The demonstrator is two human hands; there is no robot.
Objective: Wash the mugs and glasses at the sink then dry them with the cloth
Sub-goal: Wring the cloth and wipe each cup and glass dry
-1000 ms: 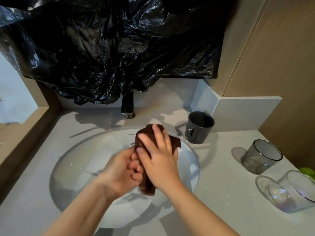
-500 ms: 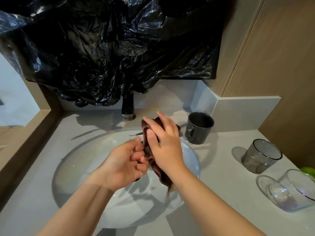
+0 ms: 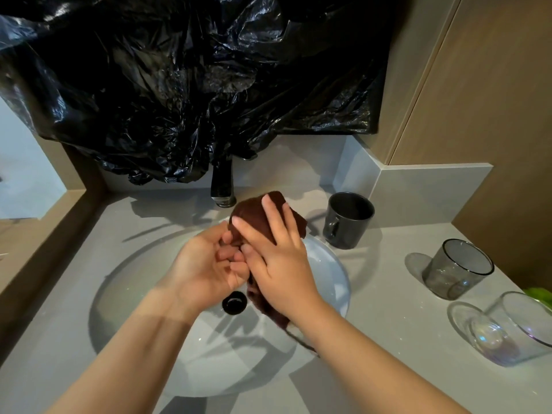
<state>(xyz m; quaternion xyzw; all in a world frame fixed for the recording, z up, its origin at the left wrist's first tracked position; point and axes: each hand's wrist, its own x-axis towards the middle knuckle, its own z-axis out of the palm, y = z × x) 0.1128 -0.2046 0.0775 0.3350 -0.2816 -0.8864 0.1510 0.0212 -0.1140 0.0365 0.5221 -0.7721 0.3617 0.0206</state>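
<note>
Since one second ago, both hands and the cloth (image 3: 254,212) have been carried up the frame toward the tap (image 3: 222,186), and the drain (image 3: 234,303) has been uncovered below them.

Left of centre, the left hand (image 3: 203,264) is turned palm up, its fingers curled onto the cloth's near edge. The cloth is bunched at frame centre above the sink (image 3: 119,294), a tail hanging under the wrist. It is judged to be kept over the basin so that drips fall there and not on the surface (image 3: 388,369). The right hand (image 3: 277,264) is wrapped over the bundle, fingers spread across its top.

No vessel is seen in either hand. Whether the cloth is being wrung or used to dry the hands cannot be told.

Right of the basin, the mug (image 3: 348,219) stands upright at the back. Further right stand the smoked glass (image 3: 457,268) and, at the frame edge, the clear glass (image 3: 513,330). All three are set apart from one another and are judged parked clear of the basin.
</note>
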